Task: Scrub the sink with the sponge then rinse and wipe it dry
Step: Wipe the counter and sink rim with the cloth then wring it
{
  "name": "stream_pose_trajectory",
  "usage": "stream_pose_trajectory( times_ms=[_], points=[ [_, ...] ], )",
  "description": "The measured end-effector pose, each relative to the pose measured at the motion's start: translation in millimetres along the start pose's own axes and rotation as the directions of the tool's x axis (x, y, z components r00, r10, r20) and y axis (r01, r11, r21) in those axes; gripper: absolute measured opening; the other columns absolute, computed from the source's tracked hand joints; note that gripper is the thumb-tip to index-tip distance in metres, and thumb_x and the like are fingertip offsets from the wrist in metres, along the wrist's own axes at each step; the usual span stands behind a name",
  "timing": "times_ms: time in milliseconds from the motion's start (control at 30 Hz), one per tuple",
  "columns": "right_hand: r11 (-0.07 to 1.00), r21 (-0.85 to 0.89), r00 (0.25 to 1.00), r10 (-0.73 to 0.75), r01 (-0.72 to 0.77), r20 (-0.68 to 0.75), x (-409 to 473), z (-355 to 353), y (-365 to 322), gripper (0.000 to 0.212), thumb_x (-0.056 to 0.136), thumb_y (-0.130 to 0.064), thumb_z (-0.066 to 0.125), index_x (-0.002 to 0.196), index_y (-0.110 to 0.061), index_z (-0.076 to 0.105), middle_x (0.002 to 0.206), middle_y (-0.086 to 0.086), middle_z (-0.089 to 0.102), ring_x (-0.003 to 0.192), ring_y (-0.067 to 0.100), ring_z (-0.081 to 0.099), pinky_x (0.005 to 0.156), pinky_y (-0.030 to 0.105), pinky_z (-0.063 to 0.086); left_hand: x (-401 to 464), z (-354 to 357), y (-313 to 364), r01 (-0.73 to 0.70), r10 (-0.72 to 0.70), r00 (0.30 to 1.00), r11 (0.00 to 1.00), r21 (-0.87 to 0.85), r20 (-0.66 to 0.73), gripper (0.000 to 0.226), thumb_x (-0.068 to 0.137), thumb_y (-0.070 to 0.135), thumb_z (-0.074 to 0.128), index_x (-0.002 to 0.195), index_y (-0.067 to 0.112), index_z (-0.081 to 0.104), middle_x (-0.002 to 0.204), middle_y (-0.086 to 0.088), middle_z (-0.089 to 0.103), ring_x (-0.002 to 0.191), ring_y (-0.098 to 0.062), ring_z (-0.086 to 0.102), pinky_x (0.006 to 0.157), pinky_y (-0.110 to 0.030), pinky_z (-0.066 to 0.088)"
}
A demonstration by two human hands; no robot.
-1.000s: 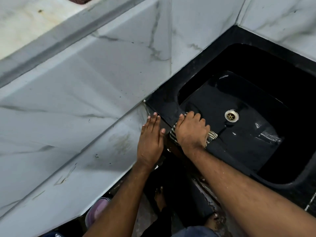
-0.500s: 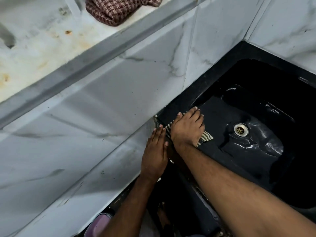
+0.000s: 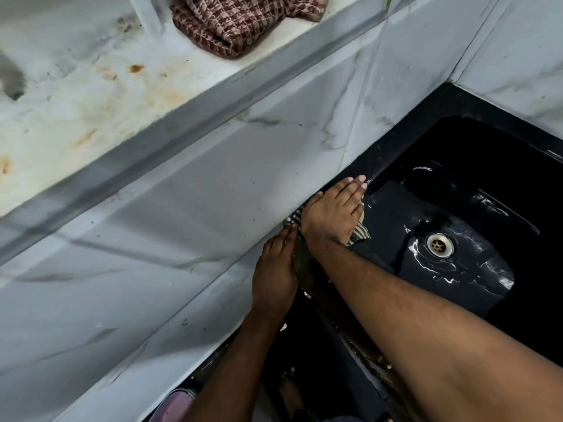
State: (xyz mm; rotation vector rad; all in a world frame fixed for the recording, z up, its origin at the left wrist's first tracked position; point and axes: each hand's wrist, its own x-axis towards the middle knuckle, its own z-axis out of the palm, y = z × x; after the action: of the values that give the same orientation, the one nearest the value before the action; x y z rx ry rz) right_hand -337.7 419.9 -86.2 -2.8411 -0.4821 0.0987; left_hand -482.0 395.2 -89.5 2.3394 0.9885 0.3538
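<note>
Black and glossy, one sink (image 3: 475,141) fills the right of the view, its basin wet and streaked with bright glints, with one round metal drain (image 3: 440,245) set in the floor. Its far right side runs out of the picture. Two hands are at its near-left corner. The right hand (image 3: 333,214) lies flat with straight fingers (image 3: 353,185) pressing one striped cloth (image 3: 359,231) onto the sink's rim and inner slope; only a dark-and-cream striped edge of the cloth shows at either side of the palm, the rest hidden beneath it. The left hand (image 3: 275,272) rests flat beside it, fingers stretched out and holding nothing, along the edge where the marble surface (image 3: 128,300) meets the sink; its fingertips reach just to the right wrist. No sponge can be made out.

Pale grey-veined marble tiles form the surface and the wall (image 3: 274,147) behind it. Above sits one ledge (image 3: 91,95), white and blotched with rusty stains, carrying one crumpled maroon checked cloth (image 3: 240,22), cut off by the top edge. At the bottom edge one small lilac rounded object (image 3: 175,405) is partly visible and too dim to identify.
</note>
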Motion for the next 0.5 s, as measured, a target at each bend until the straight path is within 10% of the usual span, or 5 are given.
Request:
stream_pose_trajectory(
  times_ms=[200,500],
  points=[
    [0.997,0.071,0.999,-0.033,0.030,0.040,2.0,-3.7,-0.3,0.068,0.097,-0.031,0.026,0.156,0.001,0.008,0.164,0.020,-0.001,0.152,0.032,0.000,0.122,0.048,0.010,3.3,-23.4,19.7,0.012,-0.023,0.996,0.991,0.131,0.083,0.092,0.072,0.042,0.003,0.154,0.016,0.037,0.155,-0.006,0.039,0.137,-0.028,0.040,0.103,-0.041,0.044],
    [0.944,0.064,0.943,-0.326,0.323,0.064,-50.0,-22.0,52.2,0.061,0.099,-0.039,0.036,0.154,-0.016,0.027,0.162,0.005,0.023,0.150,0.024,0.015,0.122,0.045,0.011,-3.9,-13.9,19.6,-0.122,0.121,0.992,0.991,0.060,0.021,0.051,0.096,0.020,0.040,0.145,0.009,0.049,0.151,-0.012,0.048,0.141,-0.027,0.043,0.114,-0.039,0.040]
  ],
)
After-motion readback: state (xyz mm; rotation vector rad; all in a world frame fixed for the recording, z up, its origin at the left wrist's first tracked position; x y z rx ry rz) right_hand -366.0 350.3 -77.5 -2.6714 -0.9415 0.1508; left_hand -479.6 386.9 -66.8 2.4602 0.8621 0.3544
